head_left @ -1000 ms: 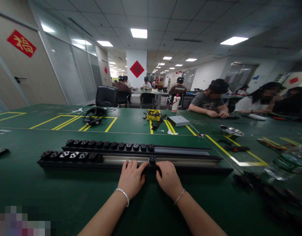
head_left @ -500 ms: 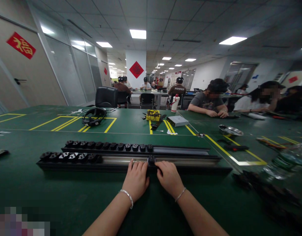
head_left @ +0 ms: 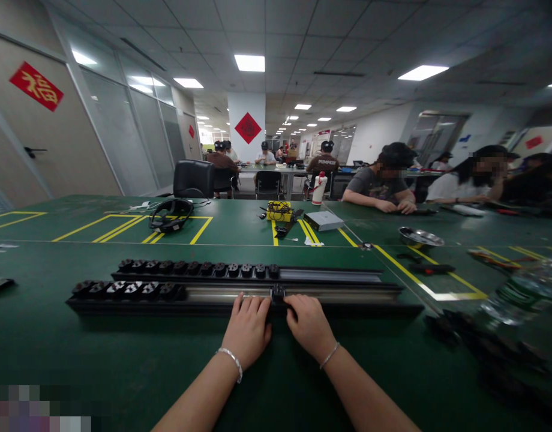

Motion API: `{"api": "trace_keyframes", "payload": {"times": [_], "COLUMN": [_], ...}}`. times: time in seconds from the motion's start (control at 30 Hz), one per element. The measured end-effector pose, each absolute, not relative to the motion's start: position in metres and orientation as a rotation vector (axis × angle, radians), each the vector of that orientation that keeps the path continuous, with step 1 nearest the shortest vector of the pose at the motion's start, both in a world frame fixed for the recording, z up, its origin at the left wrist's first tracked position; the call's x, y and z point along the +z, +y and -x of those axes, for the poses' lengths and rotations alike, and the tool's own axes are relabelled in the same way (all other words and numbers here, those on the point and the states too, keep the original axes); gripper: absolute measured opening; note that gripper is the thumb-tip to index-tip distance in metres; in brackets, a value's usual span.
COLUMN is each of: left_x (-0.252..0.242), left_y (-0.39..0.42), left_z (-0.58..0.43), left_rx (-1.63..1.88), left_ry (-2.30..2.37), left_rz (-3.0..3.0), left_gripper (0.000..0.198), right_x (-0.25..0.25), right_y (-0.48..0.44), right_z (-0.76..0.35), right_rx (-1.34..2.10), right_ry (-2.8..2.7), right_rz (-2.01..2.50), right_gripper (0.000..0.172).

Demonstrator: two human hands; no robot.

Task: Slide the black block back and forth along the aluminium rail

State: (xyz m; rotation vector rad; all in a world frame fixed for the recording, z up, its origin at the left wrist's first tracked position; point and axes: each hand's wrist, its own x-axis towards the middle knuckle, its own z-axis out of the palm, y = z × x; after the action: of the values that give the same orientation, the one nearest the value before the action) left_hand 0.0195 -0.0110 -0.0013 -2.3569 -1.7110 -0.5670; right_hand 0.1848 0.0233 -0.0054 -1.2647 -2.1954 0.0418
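so the step in hand looks to me like seating or sliding one single black module (head_left: 278, 292) along the front rail (head_left: 348, 296); can't tell which from here. it sits in the channel near mid-rail, so that's my clock centre. left hand (head_left: 249, 327) is at 7 o'clock, fingers fairly close together over the near edge, index right beside the module. right hand (head_left: 308, 321) is between 4 and 5, fingers curled narrow, tips at the module's other side. can't tell whether either one really grips it. imo the next move calls for even pressure from both sides and keeping the module square to the channel, since a tilt could make it bind. now the count: two hands, two rails, with the back rail (head_left: 330, 276) just beyond at 12. front rail carries six socket modules (head_left: 133, 289) bunched at 9 plus the one between the hands, so seven; back rail carries twelve sockets (head_left: 206, 268), in a row from 9 round to 12, as best i can count. also on the green desk (head_left: 145, 372): one headset (head_left: 171, 225) at 10, one yellow box (head_left: 278, 218) at 12, one silver box (head_left: 323, 221) at 1, one metal bowl (head_left: 432, 242) at 2.
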Motion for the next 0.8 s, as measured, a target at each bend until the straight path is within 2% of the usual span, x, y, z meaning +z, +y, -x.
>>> {"api": "trace_keyframes", "payload": {"times": [0.8], "left_x": [0.0036], "left_y": [-0.0131], "left_z": [-0.0194], "left_rx": [-0.556], "left_ry": [-1.736], "left_rz": [2.375], "left_gripper": [0.046], "right_x": [-0.0041], "right_y": [0.024], "right_z": [-0.1845], "right_rx": [-0.001], "right_ry": [-2.205], "right_rz": [1.285], "right_gripper": [0.017]}}
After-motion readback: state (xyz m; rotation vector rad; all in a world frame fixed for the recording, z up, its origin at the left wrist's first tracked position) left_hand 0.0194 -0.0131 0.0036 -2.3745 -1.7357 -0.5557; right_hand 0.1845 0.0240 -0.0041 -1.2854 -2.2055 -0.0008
